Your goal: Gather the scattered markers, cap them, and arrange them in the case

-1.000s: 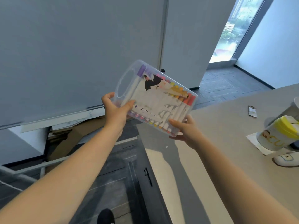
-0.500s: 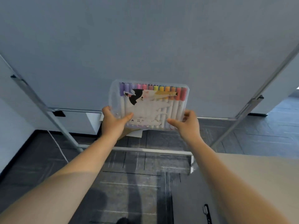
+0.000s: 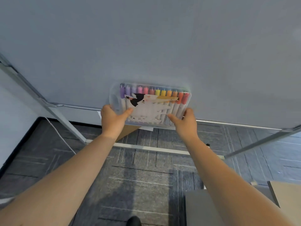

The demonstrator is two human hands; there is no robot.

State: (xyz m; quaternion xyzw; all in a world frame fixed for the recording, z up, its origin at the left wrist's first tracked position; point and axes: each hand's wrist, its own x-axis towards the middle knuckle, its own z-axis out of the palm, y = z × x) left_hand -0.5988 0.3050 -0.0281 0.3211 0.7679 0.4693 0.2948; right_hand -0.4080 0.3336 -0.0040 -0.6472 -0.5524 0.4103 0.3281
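Lower marker ends [image 3: 146, 123] blurred; case [image 3: 187, 92] bottom corners behind both hands.

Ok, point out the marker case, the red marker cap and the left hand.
marker case [image 3: 187, 92]: head view, on its clear upper right corner.
red marker cap [image 3: 185, 97]: head view, on the rightmost cap's middle.
left hand [image 3: 112, 119]: head view, on the back of the hand.

Both arms reach forward, left hand [image 3: 114, 119] and right hand [image 3: 184, 123] clasped with thumbs on top.

A whiteboard [image 3: 146, 46] stands beyond the fingers; carpet [image 3: 138, 185] below, a table corner [image 3: 286, 191] right.
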